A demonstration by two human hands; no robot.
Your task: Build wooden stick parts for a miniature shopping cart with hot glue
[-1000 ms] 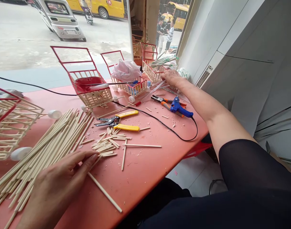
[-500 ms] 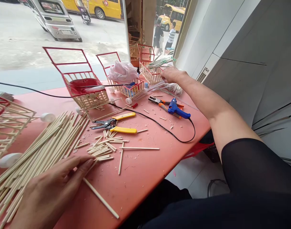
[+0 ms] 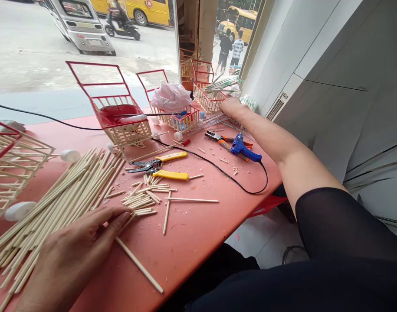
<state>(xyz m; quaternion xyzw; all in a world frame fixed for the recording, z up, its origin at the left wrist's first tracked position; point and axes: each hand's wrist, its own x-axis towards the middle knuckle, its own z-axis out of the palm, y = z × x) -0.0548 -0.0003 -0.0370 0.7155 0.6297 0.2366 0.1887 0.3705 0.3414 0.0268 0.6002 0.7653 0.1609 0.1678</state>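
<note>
My left hand (image 3: 73,255) lies flat with fingers stretched out on a large spread of long wooden sticks (image 3: 55,195) at the near left of the red table (image 3: 191,234). My right hand (image 3: 232,107) reaches to the far end of the table, its fingers curled down on a clear packet of sticks (image 3: 214,119) beside a small stick-built cart (image 3: 206,93). What the fingers grip is hidden. A loose stick (image 3: 139,265) lies just right of my left hand.
Yellow-handled cutters (image 3: 159,167), a blue glue gun (image 3: 245,148) with black cord (image 3: 218,169), orange pliers (image 3: 221,138) and short cut stick pieces (image 3: 142,199) lie mid-table. Stick-built carts with red frames (image 3: 120,117) (image 3: 177,112) (image 3: 12,160) stand along the back and left. Beyond the window is a street.
My right hand has dropped lower onto the packet at the far end. My left hand stays on the sticks. The view shifted slightly.
</note>
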